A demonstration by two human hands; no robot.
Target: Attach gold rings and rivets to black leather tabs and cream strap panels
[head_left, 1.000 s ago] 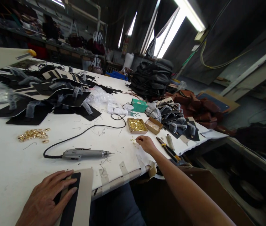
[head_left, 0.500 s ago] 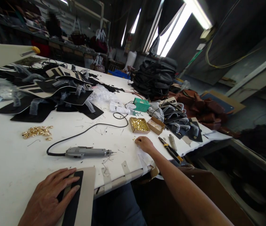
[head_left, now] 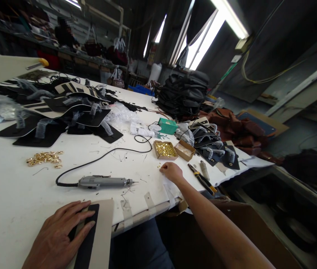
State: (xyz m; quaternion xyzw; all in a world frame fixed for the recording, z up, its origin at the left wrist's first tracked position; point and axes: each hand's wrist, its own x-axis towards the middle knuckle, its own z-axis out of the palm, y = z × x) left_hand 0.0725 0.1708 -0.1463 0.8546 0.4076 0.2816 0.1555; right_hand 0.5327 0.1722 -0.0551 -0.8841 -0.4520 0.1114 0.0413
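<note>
On my feed, at far left, I recorded a pile of gold-coloured hardware (head_left: 44, 157) on the white table (head_left: 7, 183), beyond the left hand (head_left: 59, 233). That hand lay palm down, its fingers extended and slightly parted, the fingertips on a black strip (head_left: 87, 239) along a pale panel (head_left: 102, 231). The panel thus lay under the left hand, at the table's near edge and well apart from the right hand (head_left: 172, 172). Between the hands, beyond the panel, I noted a grey corded power driver (head_left: 103, 182) on its side, tip toward the right hand. The right hand was at the tabletop, fingers curled and fingertips drawn together; I could not tell whether they pinched anything. Loose gold pieces (head_left: 159, 164) lay just beside those fingertips. Just beyond the right hand I found an open carton (head_left: 167, 158) of similar gold pieces, and to its right a second carton (head_left: 183, 154) with pale contents. Farther right lay pliers (head_left: 201, 179), near the right wrist and untouched.
</note>
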